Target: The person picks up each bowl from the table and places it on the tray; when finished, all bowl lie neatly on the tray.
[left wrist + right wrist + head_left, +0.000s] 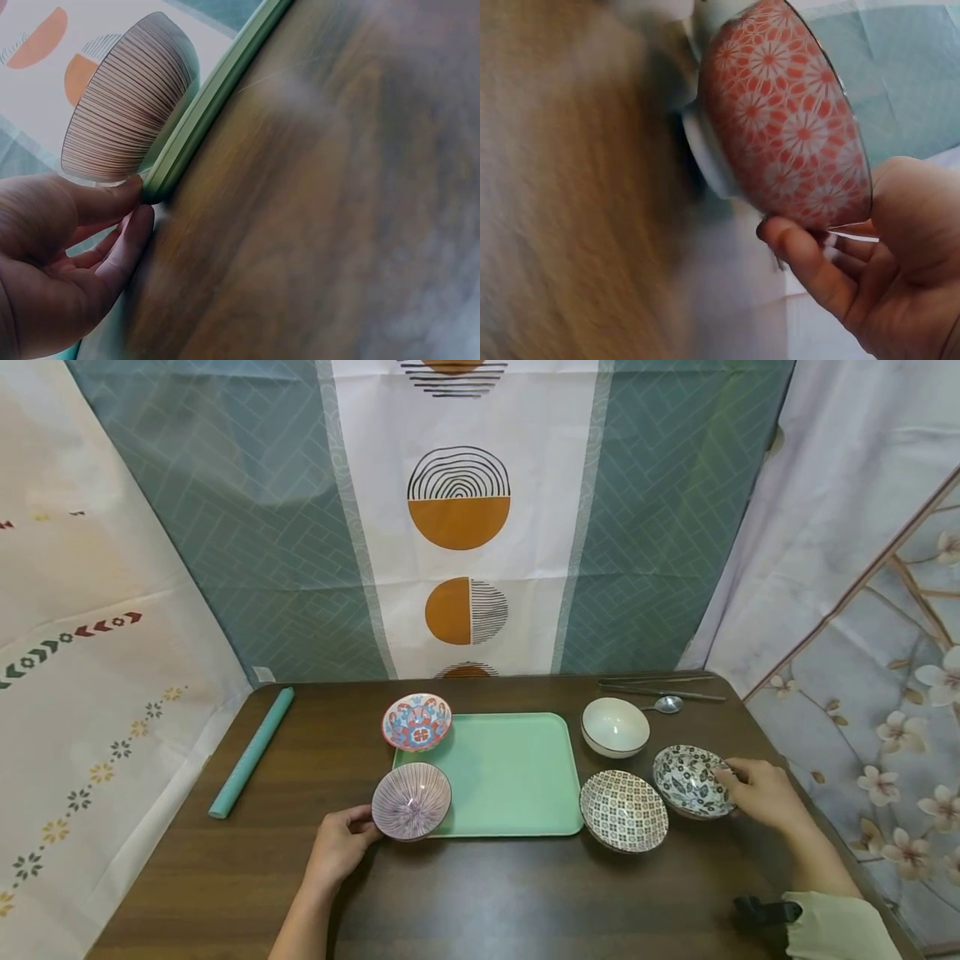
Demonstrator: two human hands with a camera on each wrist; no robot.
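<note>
My left hand (341,845) pinches the front left corner of a green tray (517,777) between thumb and fingers, as the left wrist view shows. On that corner sits a bowl with purple-brown stripes (411,802), close above the thumb. At the right, my right hand (768,795) grips the right side of a bowl with a dark floral inside (692,781). Its outer wall, red with white flowers, fills much of the right wrist view (795,127). A bowl with a brown dotted lattice (624,811) stands just left of it, by the tray's right edge.
A red and blue patterned bowl (417,723) sits at the tray's back left corner. Right of the tray stands a plain white bowl (615,727), with a spoon (667,704) and chopsticks (675,692) behind it. A teal roll (252,753) lies at the far left.
</note>
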